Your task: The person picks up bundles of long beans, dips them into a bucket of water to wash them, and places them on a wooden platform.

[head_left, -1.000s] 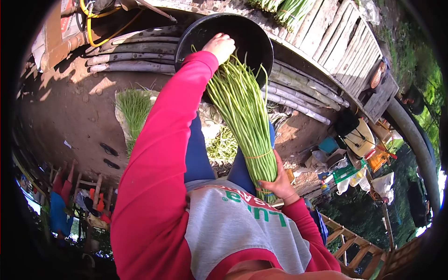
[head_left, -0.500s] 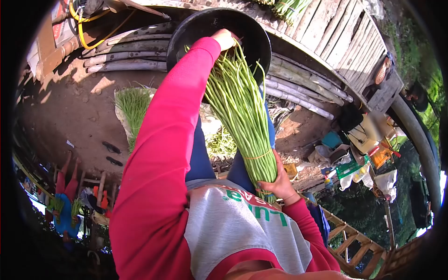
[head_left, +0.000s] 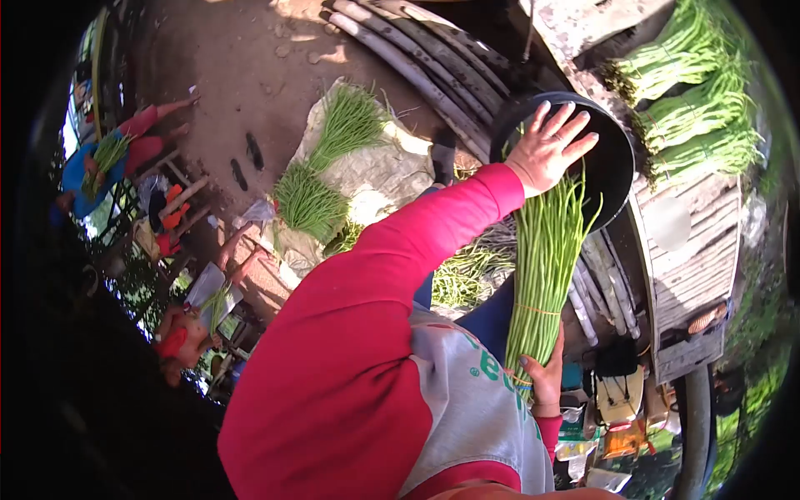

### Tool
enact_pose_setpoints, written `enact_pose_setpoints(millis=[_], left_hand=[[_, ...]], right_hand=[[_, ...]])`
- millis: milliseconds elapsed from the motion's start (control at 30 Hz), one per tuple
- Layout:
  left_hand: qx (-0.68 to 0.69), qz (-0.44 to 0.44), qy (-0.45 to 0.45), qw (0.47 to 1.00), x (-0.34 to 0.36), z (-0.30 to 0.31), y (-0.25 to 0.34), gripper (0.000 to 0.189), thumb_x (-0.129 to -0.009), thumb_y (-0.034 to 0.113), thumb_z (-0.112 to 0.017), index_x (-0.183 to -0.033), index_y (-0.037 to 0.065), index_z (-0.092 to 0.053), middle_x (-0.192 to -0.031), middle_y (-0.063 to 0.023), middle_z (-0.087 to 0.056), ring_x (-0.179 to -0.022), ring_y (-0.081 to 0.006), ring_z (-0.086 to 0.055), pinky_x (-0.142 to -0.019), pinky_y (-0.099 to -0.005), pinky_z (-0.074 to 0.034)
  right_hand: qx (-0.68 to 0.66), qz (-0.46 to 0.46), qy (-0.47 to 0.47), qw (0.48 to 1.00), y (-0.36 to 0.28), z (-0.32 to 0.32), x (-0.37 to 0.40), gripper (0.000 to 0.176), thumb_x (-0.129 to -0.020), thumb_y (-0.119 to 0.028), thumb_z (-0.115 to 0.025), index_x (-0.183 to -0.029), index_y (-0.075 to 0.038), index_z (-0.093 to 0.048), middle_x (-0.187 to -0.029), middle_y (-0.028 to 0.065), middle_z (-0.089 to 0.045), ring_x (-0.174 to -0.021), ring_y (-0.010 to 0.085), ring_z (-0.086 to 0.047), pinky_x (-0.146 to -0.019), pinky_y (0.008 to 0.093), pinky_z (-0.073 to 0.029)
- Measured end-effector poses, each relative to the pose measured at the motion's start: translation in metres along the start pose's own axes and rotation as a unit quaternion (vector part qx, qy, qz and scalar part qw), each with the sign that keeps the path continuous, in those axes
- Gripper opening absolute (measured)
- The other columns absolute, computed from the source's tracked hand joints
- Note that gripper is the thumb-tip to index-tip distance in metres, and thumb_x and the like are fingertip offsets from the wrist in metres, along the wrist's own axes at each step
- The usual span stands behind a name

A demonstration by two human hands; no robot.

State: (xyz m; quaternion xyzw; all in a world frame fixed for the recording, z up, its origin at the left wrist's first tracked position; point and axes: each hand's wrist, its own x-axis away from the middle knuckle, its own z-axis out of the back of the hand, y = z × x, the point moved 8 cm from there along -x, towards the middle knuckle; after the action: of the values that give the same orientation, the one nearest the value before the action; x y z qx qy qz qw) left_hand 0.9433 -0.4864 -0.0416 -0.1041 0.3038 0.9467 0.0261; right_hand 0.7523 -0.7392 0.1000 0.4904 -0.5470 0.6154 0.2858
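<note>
Head view: our right grip (head_left: 546,379) is closed around the tied base of the green stalk bundle (head_left: 546,250), which stands upright by our lap. Our left grip (head_left: 548,152) is open, palm flat at the tips, in front of the black basin (head_left: 612,167). Best we keep the base tight and pat evenly. On the dirt ground (head_left: 250,75), more stalks lie on a sack (head_left: 375,171). Stacked bundles (head_left: 683,92) sit beyond the plank desk (head_left: 692,267).
</note>
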Motion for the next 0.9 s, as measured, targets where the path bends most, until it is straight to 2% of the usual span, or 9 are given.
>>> enact_pose_setpoints(millis=[67,167,233,400,467,600,667,733,900], left_hand=[[-0.069,0.22,-0.008,0.973,0.032,0.028,-0.036,0.068,-0.085,0.018,-0.064,-0.148,0.015,-0.041,-0.156,-0.0168,-0.029,-0.148,-0.0407,-0.017,-0.116,-0.0648,-0.011],[0.002,0.469,-0.013,0.883,0.097,-0.005,-0.084,0.082,-0.078,0.011,-0.065,-0.152,0.009,-0.029,-0.151,-0.0211,-0.036,-0.145,-0.0398,-0.024,-0.117,-0.0639,-0.006],[0.032,0.446,0.029,0.894,0.094,-0.017,-0.082,0.071,-0.076,0.006,-0.063,-0.144,0.013,-0.045,-0.137,-0.0141,-0.054,-0.13,-0.0349,-0.048,-0.115,-0.0642,-0.014],[0.052,0.447,0.049,0.891,0.091,-0.014,-0.079,0.062,-0.078,0.009,-0.064,-0.138,0.016,-0.052,-0.137,-0.0165,-0.053,-0.127,-0.0343,-0.05,-0.114,-0.0659,-0.015],[0.085,0.458,0.027,0.885,0.09,-0.011,-0.08,0.057,-0.082,0.014,-0.062,-0.138,0.017,-0.053,-0.139,-0.0158,-0.052,-0.127,-0.0333,-0.051,-0.114,-0.0675,-0.014],[0.092,0.472,-0.024,0.876,0.089,-0.007,-0.082,0.049,-0.09,0.019,-0.053,-0.139,0.019,-0.052,-0.14,-0.0134,-0.051,-0.13,-0.032,-0.049,-0.115,-0.0676,-0.011],[0.089,0.468,-0.016,0.879,0.089,-0.017,-0.08,0.05,-0.09,0.02,-0.054,-0.14,0.019,-0.052,-0.141,-0.013,-0.051,-0.13,-0.0316,-0.05,-0.115,-0.0679,-0.012],[0.075,0.478,-0.026,0.875,0.089,-0.011,-0.082,0.05,-0.09,0.019,-0.053,-0.141,0.02,-0.051,-0.14,-0.0131,-0.051,-0.129,-0.0313,-0.05,-0.115,-0.0678,-0.012],[0.072,0.475,-0.001,0.877,0.09,-0.016,-0.081,0.055,-0.086,0.013,-0.057,-0.141,0.019,-0.05,-0.142,-0.0141,-0.05,-0.13,-0.0332,-0.05,-0.114,-0.0669,-0.016]], right_hand=[[0.016,-0.026,0.008,0.999,-0.035,-0.004,0.005,0.102,-0.07,-0.02,-0.077,-0.154,-0.003,-0.022,-0.135,0.0143,-0.049,-0.115,0.0256,-0.055,-0.099,0.0374,-0.046],[0.087,-0.011,-0.02,0.996,-0.084,-0.009,0.001,0.095,-0.076,-0.032,-0.074,-0.152,0.0,-0.026,-0.135,0.0157,-0.049,-0.116,0.0264,-0.054,-0.101,0.0372,-0.043],[0.126,-0.035,-0.043,0.991,-0.103,-0.004,-0.01,0.083,-0.083,-0.038,-0.068,-0.148,0.0,-0.033,-0.134,0.0159,-0.05,-0.115,0.0262,-0.053,-0.103,0.0376,-0.039],[0.141,-0.156,-0.012,0.977,-0.093,-0.001,-0.166,0.052,-0.086,-0.031,-0.065,-0.129,-0.006,-0.052,-0.107,0.013,-0.061,-0.086,0.023,-0.064,-0.074,0.036,-0.055],[0.146,-0.285,-0.003,0.947,-0.068,-0.014,-0.256,0.048,-0.086,-0.034,-0.065,-0.126,-0.007,-0.057,-0.103,0.0119,-0.065,-0.083,0.023,-0.066,-0.073,0.0357,-0.056],[0.192,-0.149,-0.053,0.969,-0.059,-0.016,-0.379,0.042,-0.092,-0.04,-0.06,-0.107,-0.001,-0.064,-0.09,0.0091,-0.071,-0.072,0.0237,-0.069,-0.067,0.0343,-0.057],[0.185,-0.246,-0.067,0.949,-0.1,-0.041,-0.284,0.043,-0.093,-0.041,-0.06,-0.105,0.0,-0.063,-0.086,0.0127,-0.07,-0.07,0.0235,-0.069,-0.067,0.0356,-0.058],[0.19,-0.168,-0.007,0.967,-0.134,-0.025,-0.196,0.049,-0.09,-0.033,-0.063,-0.129,-0.005,-0.051,-0.098,0.0116,-0.064,-0.074,0.0238,-0.066,-0.065,0.0345,-0.055],[0.229,-0.116,-0.039,0.966,-0.173,-0.019,-0.032,0.059,-0.086,-0.025,-0.06,-0.137,-0.002,-0.043,-0.112,0.0146,-0.06,-0.091,0.0241,-0.063,-0.074,0.0353,-0.054]])
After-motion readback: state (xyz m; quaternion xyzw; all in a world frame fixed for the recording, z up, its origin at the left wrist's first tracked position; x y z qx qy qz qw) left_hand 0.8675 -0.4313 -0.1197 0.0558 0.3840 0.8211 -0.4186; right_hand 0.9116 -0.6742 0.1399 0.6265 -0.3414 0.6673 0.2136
